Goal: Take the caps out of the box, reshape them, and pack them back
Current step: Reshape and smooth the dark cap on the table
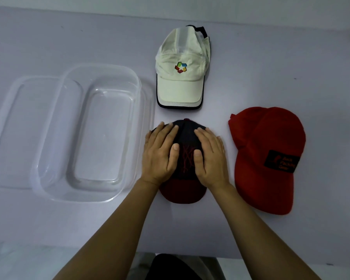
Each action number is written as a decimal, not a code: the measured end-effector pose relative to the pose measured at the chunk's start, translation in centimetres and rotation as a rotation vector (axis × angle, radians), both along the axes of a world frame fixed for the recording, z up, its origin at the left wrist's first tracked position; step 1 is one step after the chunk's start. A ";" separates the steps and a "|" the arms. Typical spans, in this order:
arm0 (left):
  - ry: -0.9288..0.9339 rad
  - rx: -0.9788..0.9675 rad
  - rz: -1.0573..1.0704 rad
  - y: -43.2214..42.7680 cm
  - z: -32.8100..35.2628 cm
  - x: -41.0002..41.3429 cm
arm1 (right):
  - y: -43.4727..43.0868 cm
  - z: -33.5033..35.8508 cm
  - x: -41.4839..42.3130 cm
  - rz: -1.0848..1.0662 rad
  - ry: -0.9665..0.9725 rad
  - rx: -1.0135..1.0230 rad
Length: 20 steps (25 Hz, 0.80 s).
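Note:
A dark navy cap (185, 136) with a dark red brim and red stitched logo lies on the table in front of me, brim toward me. My left hand (161, 152) presses flat on the left half of its crown and my right hand (211, 156) presses flat on the right half, fingers straight. A cream cap (182, 77) with a colourful logo lies flattened beyond it. To the right lies a red cap (269, 138) with a black patch. The clear plastic box (55, 158) stands at the left, nothing inside.
The box's clear lid (12, 122) lies under or beside the box on its left. The pale table (271, 47) runs to a near edge just below my forearms. A dark object shows under that edge at the bottom centre.

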<state>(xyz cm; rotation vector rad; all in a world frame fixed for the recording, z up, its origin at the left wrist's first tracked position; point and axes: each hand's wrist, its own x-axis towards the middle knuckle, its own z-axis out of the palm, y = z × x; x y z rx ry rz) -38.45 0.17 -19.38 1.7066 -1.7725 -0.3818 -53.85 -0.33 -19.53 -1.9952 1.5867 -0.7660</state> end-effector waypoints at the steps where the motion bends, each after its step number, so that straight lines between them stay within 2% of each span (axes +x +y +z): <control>1: 0.048 0.038 0.018 0.4 0.4 0.0 | 0.3 0.2 -0.2 -0.031 -0.035 0.026; 3: 0.218 0.151 0.082 2.1 1.4 -0.4 | 1.4 0.8 -0.4 -0.156 -0.168 0.133; 5: 0.404 0.327 0.138 3.9 1.8 -1.1 | 2.9 1.4 0.1 -0.256 -0.322 0.331; 8: 0.601 0.498 0.112 4.6 1.9 -1.7 | 4.1 1.3 0.9 -0.212 -0.480 0.542; 11: 0.649 0.518 0.062 4.1 2.1 -0.9 | 4.0 1.3 0.5 -0.136 -0.519 0.571; 13: 0.653 0.502 0.107 4.2 2.3 -0.3 | 4.2 1.5 0.0 -0.138 -0.507 0.570; 17: 0.734 0.526 0.368 3.4 3.1 0.4 | 3.1 2.4 -0.9 -0.404 -0.647 0.586; 20: 0.804 0.544 0.452 1.9 3.3 0.6 | 1.1 2.5 -2.1 -0.415 -0.507 0.650</control>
